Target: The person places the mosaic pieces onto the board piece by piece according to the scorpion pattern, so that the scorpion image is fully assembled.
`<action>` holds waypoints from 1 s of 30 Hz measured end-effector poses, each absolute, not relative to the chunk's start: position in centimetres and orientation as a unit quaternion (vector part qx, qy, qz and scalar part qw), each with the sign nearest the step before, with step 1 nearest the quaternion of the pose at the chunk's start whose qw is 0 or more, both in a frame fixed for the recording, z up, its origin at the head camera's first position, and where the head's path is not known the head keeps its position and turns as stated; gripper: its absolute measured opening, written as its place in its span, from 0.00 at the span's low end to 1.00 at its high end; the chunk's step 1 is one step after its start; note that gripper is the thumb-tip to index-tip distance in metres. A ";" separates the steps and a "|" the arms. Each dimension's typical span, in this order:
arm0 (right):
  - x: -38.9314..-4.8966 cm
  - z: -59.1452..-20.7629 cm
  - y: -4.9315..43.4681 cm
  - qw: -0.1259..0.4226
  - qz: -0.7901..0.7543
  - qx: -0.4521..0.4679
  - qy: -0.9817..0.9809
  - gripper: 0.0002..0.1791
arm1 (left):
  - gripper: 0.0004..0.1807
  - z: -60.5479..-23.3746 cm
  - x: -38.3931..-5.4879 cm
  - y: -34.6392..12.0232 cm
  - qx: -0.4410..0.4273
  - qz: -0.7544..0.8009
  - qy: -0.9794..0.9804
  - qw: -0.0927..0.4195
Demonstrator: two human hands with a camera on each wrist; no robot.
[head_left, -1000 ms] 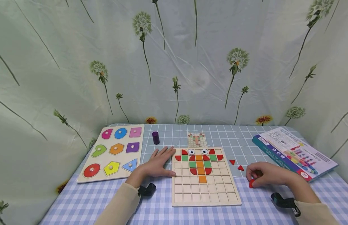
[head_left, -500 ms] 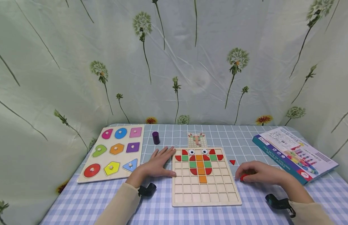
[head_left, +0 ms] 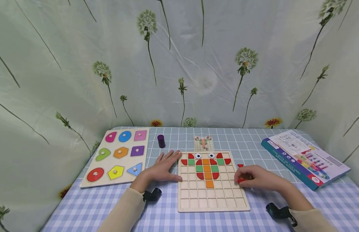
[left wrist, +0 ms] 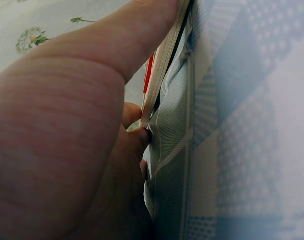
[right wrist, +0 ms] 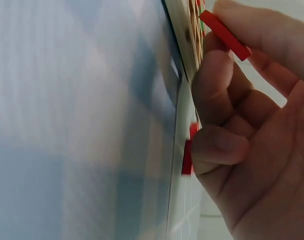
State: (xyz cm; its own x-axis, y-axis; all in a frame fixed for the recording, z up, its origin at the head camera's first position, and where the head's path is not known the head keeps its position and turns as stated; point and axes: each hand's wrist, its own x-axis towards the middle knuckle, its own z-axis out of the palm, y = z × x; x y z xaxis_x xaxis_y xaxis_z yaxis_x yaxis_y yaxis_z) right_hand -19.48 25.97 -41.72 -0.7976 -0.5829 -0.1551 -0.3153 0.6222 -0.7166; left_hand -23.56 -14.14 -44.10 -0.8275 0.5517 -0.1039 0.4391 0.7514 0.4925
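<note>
A wooden grid board (head_left: 194, 203) lies flat, with red, green and orange pieces and two eye pieces (head_left: 198, 156) set in its upper cells. My left hand (head_left: 163, 169) is spread at the board's left edge, thumb and fingertips at the rim. In the left wrist view the thumb (left wrist: 141, 35) overlaps the board's side. At the opposite edge my right hand (head_left: 259, 178) pinches a small red piece (right wrist: 226, 36) between thumb and index finger. Behind that hand a red triangle (head_left: 240, 165) shows on the cloth; red pieces (right wrist: 188, 155) also appear beyond the fingers in the right wrist view.
A picture card (head_left: 204, 144) touches the board's far side. Left of it stands a dark purple cylinder (head_left: 161, 141). A knobbed shape puzzle (head_left: 125, 167) lies at the left, and a flat box (head_left: 307, 158) at the right. A flower-printed curtain (head_left: 208, 83) hangs behind the table.
My right hand has slid left across the cloth, carrying the red piece to the board's right edge. It now covers where another red triangle lay. The left hand has stayed in place.
</note>
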 end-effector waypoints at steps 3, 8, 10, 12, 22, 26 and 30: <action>-19.4 -41.8 25.3 0.184 -0.359 -0.254 0.879 0.05 | 0.55 -44.0 -23.6 -14.2 0.266 0.230 0.928 0.123; -19.4 -41.7 24.4 0.171 -0.371 -0.250 0.878 0.06 | 0.55 -44.0 -23.6 -14.2 0.266 0.228 0.928 0.124; -19.4 -41.6 24.0 0.170 -0.376 -0.243 0.878 0.07 | 0.55 -44.0 -23.6 -14.2 0.268 0.227 0.928 0.123; -19.4 -41.6 23.5 0.172 -0.380 -0.238 0.877 0.08 | 0.55 -44.1 -23.6 -14.2 0.268 0.227 0.928 0.122; -19.1 -41.7 21.4 0.200 -0.408 -0.271 0.849 0.04 | 0.55 -44.1 -23.5 -13.9 0.264 0.231 0.928 0.126; -19.0 -41.7 20.8 0.208 -0.415 -0.291 0.837 0.08 | 0.55 -44.0 -23.5 -14.0 0.264 0.233 0.928 0.125; -18.8 -41.8 20.1 0.229 -0.435 -0.284 0.823 0.11 | 0.55 -44.0 -23.5 -14.1 0.264 0.232 0.928 0.125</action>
State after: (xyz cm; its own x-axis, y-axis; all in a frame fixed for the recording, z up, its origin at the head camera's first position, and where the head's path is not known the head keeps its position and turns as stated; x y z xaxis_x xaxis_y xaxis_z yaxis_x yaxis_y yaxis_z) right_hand -18.85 20.06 -41.75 -0.7337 -0.6667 -0.1311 -0.2676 0.4610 -0.8461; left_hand -23.49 -14.09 -44.03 -0.8288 0.5486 -0.1098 0.4324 0.7526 0.4967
